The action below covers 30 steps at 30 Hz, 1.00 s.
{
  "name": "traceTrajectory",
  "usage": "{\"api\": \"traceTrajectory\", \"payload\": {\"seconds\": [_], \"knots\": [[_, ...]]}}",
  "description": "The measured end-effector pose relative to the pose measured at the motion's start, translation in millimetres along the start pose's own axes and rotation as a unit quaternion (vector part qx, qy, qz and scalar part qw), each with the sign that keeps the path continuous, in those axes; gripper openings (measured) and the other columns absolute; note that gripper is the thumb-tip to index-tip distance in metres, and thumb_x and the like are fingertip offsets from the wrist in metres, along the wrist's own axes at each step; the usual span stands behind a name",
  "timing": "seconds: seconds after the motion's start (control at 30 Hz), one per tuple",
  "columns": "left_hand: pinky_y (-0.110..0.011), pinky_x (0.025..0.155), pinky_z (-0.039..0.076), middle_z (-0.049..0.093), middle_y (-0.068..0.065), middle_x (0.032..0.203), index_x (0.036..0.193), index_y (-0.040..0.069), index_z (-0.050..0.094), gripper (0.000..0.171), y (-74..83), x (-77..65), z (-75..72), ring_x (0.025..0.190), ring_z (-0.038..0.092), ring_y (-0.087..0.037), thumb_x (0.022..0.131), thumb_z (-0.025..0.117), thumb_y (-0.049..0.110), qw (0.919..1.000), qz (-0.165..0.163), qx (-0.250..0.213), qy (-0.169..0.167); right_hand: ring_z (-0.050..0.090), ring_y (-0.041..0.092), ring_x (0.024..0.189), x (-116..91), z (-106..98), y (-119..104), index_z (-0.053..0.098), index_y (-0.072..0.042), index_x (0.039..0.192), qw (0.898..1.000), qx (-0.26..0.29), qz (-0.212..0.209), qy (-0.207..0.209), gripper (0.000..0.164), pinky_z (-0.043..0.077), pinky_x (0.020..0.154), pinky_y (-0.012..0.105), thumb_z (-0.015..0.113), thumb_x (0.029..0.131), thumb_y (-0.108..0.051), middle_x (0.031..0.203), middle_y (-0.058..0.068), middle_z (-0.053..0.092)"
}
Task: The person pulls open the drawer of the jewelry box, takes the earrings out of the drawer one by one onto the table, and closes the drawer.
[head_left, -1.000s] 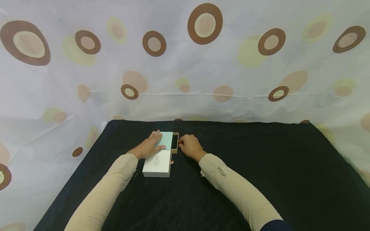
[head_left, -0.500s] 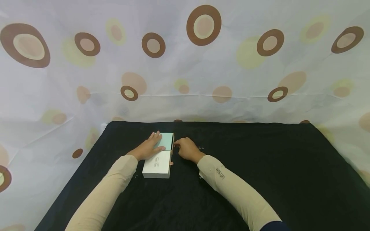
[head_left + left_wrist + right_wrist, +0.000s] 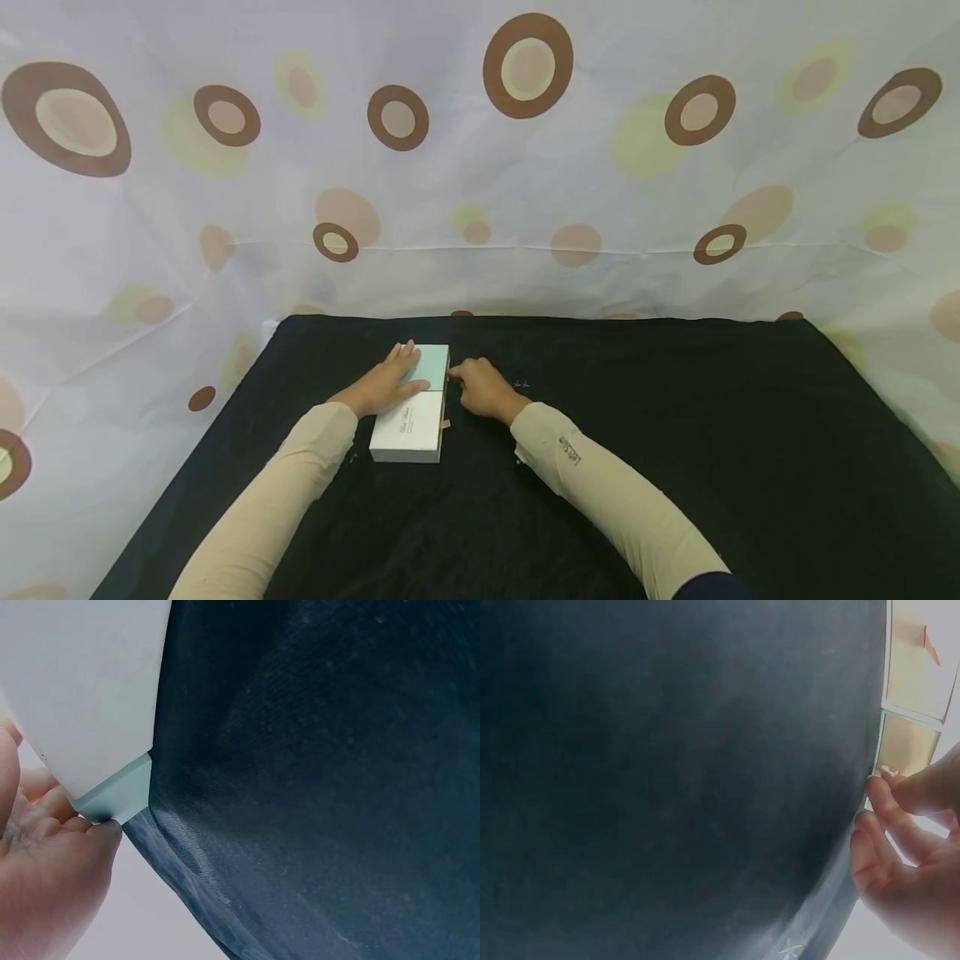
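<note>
The left hand (image 3: 382, 383) is lying flat on the box (image 3: 408, 429), fingers outstretched and released. The right hand (image 3: 486, 387) is touching the box's right side at its mint end (image 3: 433, 367); whether it is pinching anything cannot be told. An orange tab (image 3: 446, 424) is sticking out of that side. The box is resting on the black surface (image 3: 600, 467), with a spotted curtain (image 3: 450, 183) hanging behind it.

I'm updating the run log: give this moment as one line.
left hand: resting on box; right hand: at right side of pale green section; orange tab: at right side of white section; box: on black cloth
</note>
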<state>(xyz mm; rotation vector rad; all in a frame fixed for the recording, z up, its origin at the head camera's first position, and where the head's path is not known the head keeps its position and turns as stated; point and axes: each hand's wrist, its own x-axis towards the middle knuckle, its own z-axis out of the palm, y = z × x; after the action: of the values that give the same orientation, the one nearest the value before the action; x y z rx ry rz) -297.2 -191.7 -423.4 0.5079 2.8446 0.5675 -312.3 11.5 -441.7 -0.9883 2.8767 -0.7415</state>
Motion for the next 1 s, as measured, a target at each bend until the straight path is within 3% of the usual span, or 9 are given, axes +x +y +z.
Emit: {"api": "traceTrajectory", "payload": {"seconds": [0.27, 0.37, 0.53, 0.87, 1.0], "knots": [[-0.056, 0.115, 0.013, 0.006, -0.018, 0.16, 0.152, 0.001, 0.02, 0.072, 2.2, -0.4, -0.8, 0.147, 0.001, -0.037, 0.099, 0.049, 0.041, 1.0, -0.005, 0.005, 0.0, 0.054, 0.018, 0.067, -0.2, -3.9, -5.0, 0.064, 0.001, 0.121, 0.999, -0.017, 0.011, -0.03, 0.038, 0.047, 0.064, 0.028, 0.053, 0.086, 0.01, 0.088, 0.012, 0.066], [-0.056, 0.115, 0.013, 0.006, -0.019, 0.159, 0.151, 0.001, 0.02, 0.072, 2.0, 0.3, -0.8, 0.146, 0.001, -0.037, 0.099, 0.048, 0.041, 1.0, -0.003, 0.008, 0.0, 0.06, 0.025, 0.086, -0.8, -5.0, -6.6, 0.06, 0.002, 0.127, 0.998, -0.032, 0.019, -0.05, 0.04, 0.05, 0.074, 0.034, 0.053, 0.088, 0.008, 0.105, 0.016, 0.066], [-0.057, 0.115, 0.013, 0.006, -0.019, 0.16, 0.151, 0.001, 0.02, 0.072, 0.5, 1.8, 0.2, 0.147, 0.001, -0.037, 0.099, 0.048, 0.043, 0.9999, -0.002, 0.01, 0.001, 0.053, 0.032, 0.115, -2.3, -5.1, -8.7, 0.05, 0.002, 0.136, 0.994, -0.056, 0.038, -0.081, 0.045, 0.048, 0.092, 0.042, 0.053, 0.092, 0.002, 0.128, 0.019, 0.055], [-0.055, 0.115, 0.015, 0.008, -0.02, 0.159, 0.151, -0.001, 0.022, 0.071, 4.1, 0.9, -3.0, 0.146, 0.004, -0.038, 0.099, 0.05, 0.04, 0.9995, 0.003, 0.03, -0.005, 0.052, 0.031, 0.115, -2.7, -3.0, -12.2, 0.05, 0.007, 0.134, 0.994, -0.071, 0.021, -0.08, 0.041, 0.04, 0.101, 0.041, 0.054, 0.097, -0.009, 0.126, 0.02, 0.056], [-0.053, 0.115, 0.019, 0.012, -0.023, 0.158, 0.149, -0.003, 0.024, 0.071, 6.1, 1.3, -5.6, 0.146, 0.009, -0.039, 0.099, 0.051, 0.039, 0.9985, 0.001, 0.054, -0.008, 0.051, 0.032, 0.119, -4.0, -3.0, -14.9, 0.046, 0.006, 0.137, 0.993, -0.068, 0.034, -0.092, 0.043, 0.041, 0.102, 0.042, 0.051, 0.099, -0.013, 0.13, 0.02, 0.053]]}}
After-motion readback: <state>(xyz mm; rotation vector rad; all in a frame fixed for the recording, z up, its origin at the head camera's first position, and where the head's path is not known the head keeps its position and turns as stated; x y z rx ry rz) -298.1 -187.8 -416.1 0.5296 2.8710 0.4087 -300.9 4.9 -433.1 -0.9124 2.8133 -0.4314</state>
